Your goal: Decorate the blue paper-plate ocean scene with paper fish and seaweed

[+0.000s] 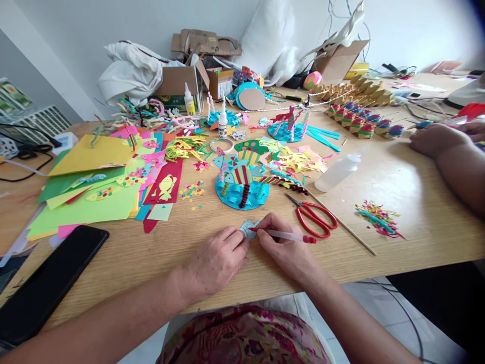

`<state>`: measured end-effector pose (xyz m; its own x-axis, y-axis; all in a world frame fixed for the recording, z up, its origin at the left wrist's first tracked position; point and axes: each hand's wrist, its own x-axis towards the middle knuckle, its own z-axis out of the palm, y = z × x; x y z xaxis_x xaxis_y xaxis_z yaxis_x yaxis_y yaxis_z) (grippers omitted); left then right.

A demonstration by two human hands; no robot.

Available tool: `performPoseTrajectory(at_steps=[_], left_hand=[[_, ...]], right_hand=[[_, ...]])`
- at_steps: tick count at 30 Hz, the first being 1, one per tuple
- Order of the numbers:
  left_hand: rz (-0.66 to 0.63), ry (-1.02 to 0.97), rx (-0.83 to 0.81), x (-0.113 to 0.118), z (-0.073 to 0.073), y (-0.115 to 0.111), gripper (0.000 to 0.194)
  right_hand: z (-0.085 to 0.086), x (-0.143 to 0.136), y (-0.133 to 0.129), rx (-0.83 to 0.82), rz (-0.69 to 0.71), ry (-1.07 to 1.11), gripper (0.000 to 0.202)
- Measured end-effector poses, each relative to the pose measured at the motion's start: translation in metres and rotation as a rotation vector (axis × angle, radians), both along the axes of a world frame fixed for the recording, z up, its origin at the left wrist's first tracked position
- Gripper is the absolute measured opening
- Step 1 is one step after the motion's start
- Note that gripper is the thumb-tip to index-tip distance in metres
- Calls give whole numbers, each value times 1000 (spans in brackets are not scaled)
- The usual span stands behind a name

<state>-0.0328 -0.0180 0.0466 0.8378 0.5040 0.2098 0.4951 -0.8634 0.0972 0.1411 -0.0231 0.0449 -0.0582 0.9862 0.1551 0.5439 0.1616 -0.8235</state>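
Observation:
My right hand (282,247) is closed round a pen (284,235) with a clear barrel and red ends. Its tip meets a small light-blue paper cutout (249,229) with dark markings. My left hand (222,253) presses the cutout's left edge to the table, its fingers together. Just beyond stands a round blue paper base (242,198) bearing colourful striped paper fish (244,175). Red-handled scissors (314,217) lie to the right of my right hand, beside a thin wooden stick (341,221).
Coloured paper sheets (91,197) and a black phone (56,283) lie at left. A glue bottle (223,121) stands behind the fish. At right are a clear bottle (337,173), paper scraps (379,218) and another person's arm (450,156). Boxes (182,81) line the back.

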Motion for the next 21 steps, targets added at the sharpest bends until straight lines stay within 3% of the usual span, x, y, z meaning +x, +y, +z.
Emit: performPoseTrajectory(at_steps=[21], left_hand=[[-3, -14, 14, 0, 1, 0, 15]], right_hand=[[2, 1, 0, -1, 28, -20, 9]])
